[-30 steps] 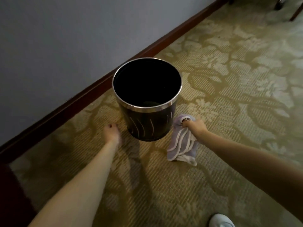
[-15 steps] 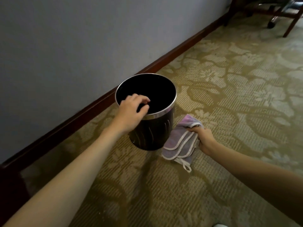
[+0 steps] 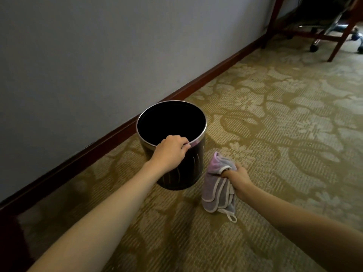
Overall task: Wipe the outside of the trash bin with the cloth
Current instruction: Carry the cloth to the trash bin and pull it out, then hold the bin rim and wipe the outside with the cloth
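A black round trash bin (image 3: 194, 165) with a silver rim and pale curved streaks on its side stands upright on the carpet near the wall. My left hand (image 3: 170, 152) grips the near part of the rim, fingers curled over the edge into the bin. Just right of the bin, my right hand (image 3: 238, 179) holds a bunched lilac cloth (image 3: 214, 191) with white trim; the cloth hangs down to the carpet beside the bin's base, apart from the bin's side.
A grey wall with a dark wooden skirting board (image 3: 206, 75) runs diagonally behind the bin. Patterned green-gold carpet (image 3: 275, 134) spreads to the right. Wooden furniture legs (image 3: 337, 42) and a chair castor (image 3: 313, 48) stand at the far upper right.
My left hand rose from the carpet beside the bin, reached over the rim and now grips it. My right hand has kept hold of the cloth beside the bin.
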{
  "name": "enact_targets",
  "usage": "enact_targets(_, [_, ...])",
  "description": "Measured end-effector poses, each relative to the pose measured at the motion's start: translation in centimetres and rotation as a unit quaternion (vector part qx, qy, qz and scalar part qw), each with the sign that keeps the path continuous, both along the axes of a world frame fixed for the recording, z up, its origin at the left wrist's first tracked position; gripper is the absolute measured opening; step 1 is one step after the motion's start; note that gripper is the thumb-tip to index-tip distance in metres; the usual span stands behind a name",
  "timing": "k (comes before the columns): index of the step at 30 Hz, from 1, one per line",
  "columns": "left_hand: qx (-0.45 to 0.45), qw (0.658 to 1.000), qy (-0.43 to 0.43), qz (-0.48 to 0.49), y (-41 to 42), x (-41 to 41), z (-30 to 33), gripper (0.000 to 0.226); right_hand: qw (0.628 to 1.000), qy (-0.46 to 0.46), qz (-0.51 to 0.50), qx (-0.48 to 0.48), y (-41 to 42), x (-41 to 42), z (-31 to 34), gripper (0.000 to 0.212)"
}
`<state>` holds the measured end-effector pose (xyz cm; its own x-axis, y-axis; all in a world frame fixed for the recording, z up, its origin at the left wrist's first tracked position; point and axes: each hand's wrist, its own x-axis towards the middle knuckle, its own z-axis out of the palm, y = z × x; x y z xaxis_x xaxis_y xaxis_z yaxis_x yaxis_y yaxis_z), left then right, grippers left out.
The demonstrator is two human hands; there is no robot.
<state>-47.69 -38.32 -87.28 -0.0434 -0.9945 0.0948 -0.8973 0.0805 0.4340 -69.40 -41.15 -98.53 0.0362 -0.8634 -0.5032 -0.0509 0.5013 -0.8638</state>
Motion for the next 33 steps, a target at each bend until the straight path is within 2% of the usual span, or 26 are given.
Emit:
enact_targets(6, [-0.014,0.998,-0.031,0.060,-0.3,-1.2,0.7,0.018,1.000,0.002,0.016,0.000,-0.1,-0.1,0.3,0.036])
enact_targets(14, [-0.032,0.991,-0.035,0.124,-1.2,0.3,2.1,0.023,0.998,-0.004,0.005,-0.060,-0.6,1.0,1.8,0.029])
enact_targets(18, [-0.046,0.984,0.016,0.170,-1.8,2.1,3.0,0.028,0.997,0.007,0.012,-0.082,-0.6,1.7,2.2,0.016])
enact_targets(23, [-0.072,0.969,0.052,0.232,-1.8,5.5,3.6,0.024,0.997,0.036,0.014,-0.071,-1.0,2.2,2.1,0.031])
enact_targets(27, [-0.069,0.962,0.097,0.245,-1.1,9.2,3.4,0.020,0.993,0.051,0.048,-0.091,-0.9,2.9,1.9,0.015])
enact_targets(31, [-0.087,0.954,0.121,0.261,0.0,11.2,3.1,0.015,0.984,0.081,0.081,-0.135,-0.8,4.1,1.6,0.009])
enact_targets(33, [-0.087,0.951,0.127,0.269,0.5,11.6,3.0,0.012,0.980,0.086,0.098,-0.152,-1.1,5.0,1.5,0.015])
